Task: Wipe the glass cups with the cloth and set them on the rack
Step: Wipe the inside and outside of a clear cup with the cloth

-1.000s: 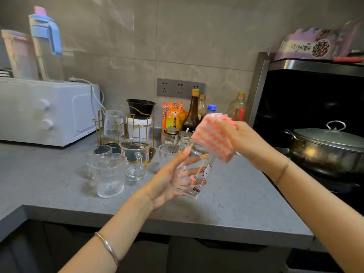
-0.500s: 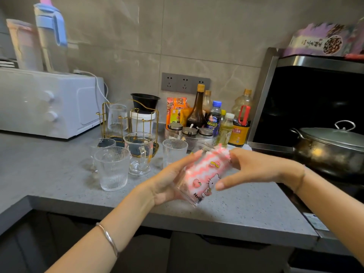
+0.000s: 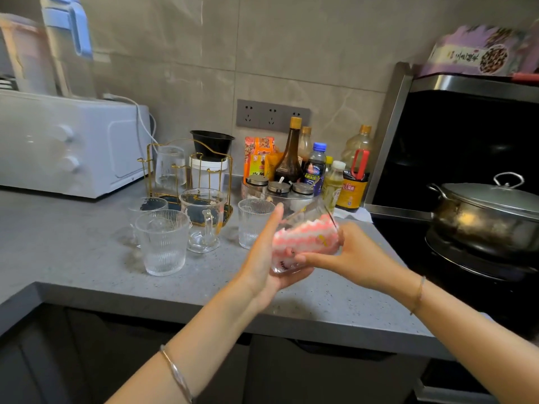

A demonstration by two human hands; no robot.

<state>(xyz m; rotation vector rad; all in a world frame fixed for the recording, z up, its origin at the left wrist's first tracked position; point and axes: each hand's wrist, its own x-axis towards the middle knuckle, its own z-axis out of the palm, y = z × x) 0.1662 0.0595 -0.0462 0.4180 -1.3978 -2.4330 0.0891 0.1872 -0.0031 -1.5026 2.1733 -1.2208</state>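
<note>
Cradling a printed glass cup (image 3: 284, 265) in the left hand (image 3: 259, 263), just right of centre, above the front part of the grey countertop (image 3: 87, 258). Tilted, with the base toward seven o'clock against the palm and the mouth toward one o'clock. With the left fingers (image 3: 275, 217) laid nearly straight up the far wall and the lower edge of the hand curled under the base.

Stuffed inside the cup, filling most of it: a pink-and-white wavy-striped cloth (image 3: 303, 237).

Clasping the cup's open end with the right hand (image 3: 355, 258), from three o'clock, forefinger stretched along the near wall, thumb up at the rim. Cannot tell whether the remaining fingers reach inside with the cloth.

At nine o'clock from the held cup, upright on the countertop: a ribbed glass cup (image 3: 253, 223) just beside the left fingers, then a handled clear mug (image 3: 204, 220), then a second ribbed cup (image 3: 162, 243) nearest the front edge, with a third (image 3: 147, 205) half hidden behind it.

At ten o'clock, behind those, a gold wire rack (image 3: 150, 170) carrying one smooth tumbler (image 3: 170, 167). Behind the rack's right half, a white jar (image 3: 208, 173) topped by a black bowl (image 3: 212, 144).

At twelve o'clock, against the tiled wall, a cluster of sauce bottles (image 3: 294, 158). Far out at ten o'clock, a white countertop oven (image 3: 67, 144). At three o'clock, well apart, a lidded steel pot (image 3: 490, 217).
</note>
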